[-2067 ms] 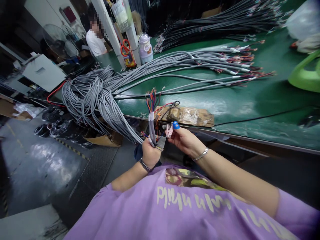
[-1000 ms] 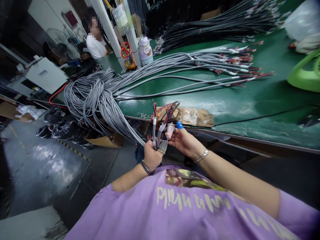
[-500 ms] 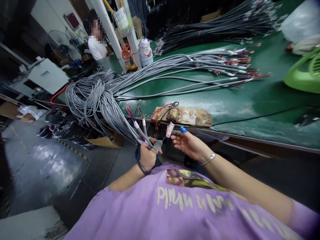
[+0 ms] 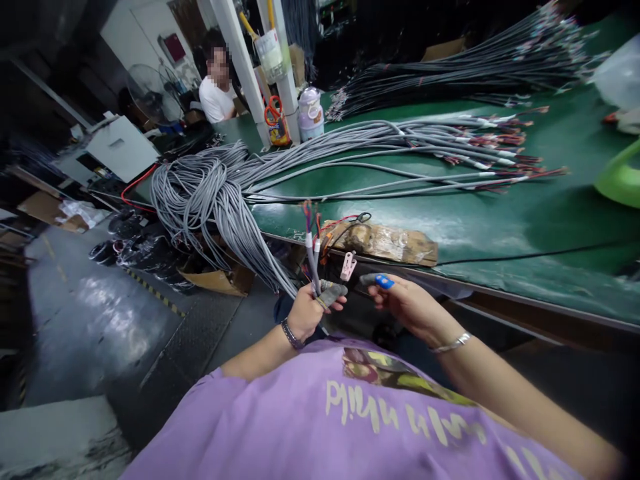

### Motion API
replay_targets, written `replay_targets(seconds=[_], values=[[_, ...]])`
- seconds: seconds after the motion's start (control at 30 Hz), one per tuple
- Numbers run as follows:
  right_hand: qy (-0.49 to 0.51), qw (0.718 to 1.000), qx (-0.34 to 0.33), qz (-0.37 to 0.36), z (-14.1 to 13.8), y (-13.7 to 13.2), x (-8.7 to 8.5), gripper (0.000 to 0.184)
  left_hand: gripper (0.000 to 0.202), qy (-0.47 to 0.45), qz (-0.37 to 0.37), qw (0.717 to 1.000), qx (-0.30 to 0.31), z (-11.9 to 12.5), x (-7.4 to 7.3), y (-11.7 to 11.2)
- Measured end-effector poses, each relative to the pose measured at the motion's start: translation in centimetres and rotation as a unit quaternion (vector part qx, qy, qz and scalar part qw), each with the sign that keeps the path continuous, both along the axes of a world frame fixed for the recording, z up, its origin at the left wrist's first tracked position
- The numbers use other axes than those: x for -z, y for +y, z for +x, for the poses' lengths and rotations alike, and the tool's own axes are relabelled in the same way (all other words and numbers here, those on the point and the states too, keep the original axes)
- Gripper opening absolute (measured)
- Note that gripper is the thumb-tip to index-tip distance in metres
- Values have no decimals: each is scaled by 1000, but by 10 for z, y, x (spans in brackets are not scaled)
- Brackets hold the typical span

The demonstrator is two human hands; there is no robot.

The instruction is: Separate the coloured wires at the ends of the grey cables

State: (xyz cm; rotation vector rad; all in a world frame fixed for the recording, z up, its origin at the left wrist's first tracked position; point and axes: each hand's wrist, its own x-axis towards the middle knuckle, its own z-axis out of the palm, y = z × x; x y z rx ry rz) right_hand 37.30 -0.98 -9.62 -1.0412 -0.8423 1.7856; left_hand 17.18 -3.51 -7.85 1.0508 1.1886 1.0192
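My left hand, with grey covers on its fingertips, is closed around a few grey cables. Their sheaths end in white bands, and thin coloured wires fan out upward. To the right, my right hand has its fingers curled together, with a blue wrap on one finger and a grey cover on another. Whether something thin sits in that pinch cannot be made out. Between and just above both hands is a pink clip at the bench edge, apart from my fingers. Behind it lies a tape-wrapped wooden block.
A long bundle of grey cables drapes over the green bench and off its front edge. Farther back lie black cables and a lidded bottle beside a post. A person sits beyond. A green plastic object stands right.
My left hand has shifted slightly up, and the held cable ends now stand more upright. My right hand has drawn rightward, away from the pink clip. The view has shifted slightly.
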Motion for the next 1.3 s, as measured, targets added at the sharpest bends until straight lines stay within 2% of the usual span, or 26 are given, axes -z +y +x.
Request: replay_targets(seconds=[0.1,0.2,0.33,0.4,0.47,0.57,0.63,0.7,0.8,0.87,0.9,0.97,1.1,1.2,1.27,1.3], values=[[-103,987,-34,120,4,-12,-16,37,45,30,20,999,23,2,4,-3],[-191,951,-63,234,-1,-27,-38,34,37,52,63,994,66,4,8,-8],[-269,894,-21,357,-15,-42,-57,25,30,129,90,983,99,6,8,-13],[-274,880,6,388,-18,-45,-60,21,27,150,104,977,112,6,5,-13],[-261,885,19,384,-18,-45,-58,24,29,132,121,974,138,5,1,-13],[-230,917,27,325,-11,-44,-52,34,41,60,123,972,191,3,-9,-14],[-216,931,37,290,-5,-44,-47,38,50,19,118,975,189,0,-15,-18],[-228,929,39,289,1,-44,-42,40,52,3,120,985,122,-6,-19,-24],[-280,895,18,348,7,-41,-36,35,48,-12,119,993,-25,-20,-21,-34],[-314,865,-20,391,6,-37,-33,31,45,-33,113,990,-75,-31,-22,-38],[-328,852,-47,405,3,-35,-32,28,44,-43,108,990,-81,-35,-23,-39],[-341,836,-113,415,-6,-32,-30,25,42,-47,95,992,-72,-42,-27,-40],[-307,827,-215,418,-23,-30,-26,24,47,7,66,997,-31,-39,-28,-39],[-294,831,-203,426,-23,-32,-25,25,47,56,91,994,29,-30,-17,-39],[-299,839,-157,426,-18,-33,-24,26,39,116,176,975,74,-23,-9,-38],[-302,843,-128,427,-15,-34,-24,28,36,157,228,956,95,-20,-5,-37]])
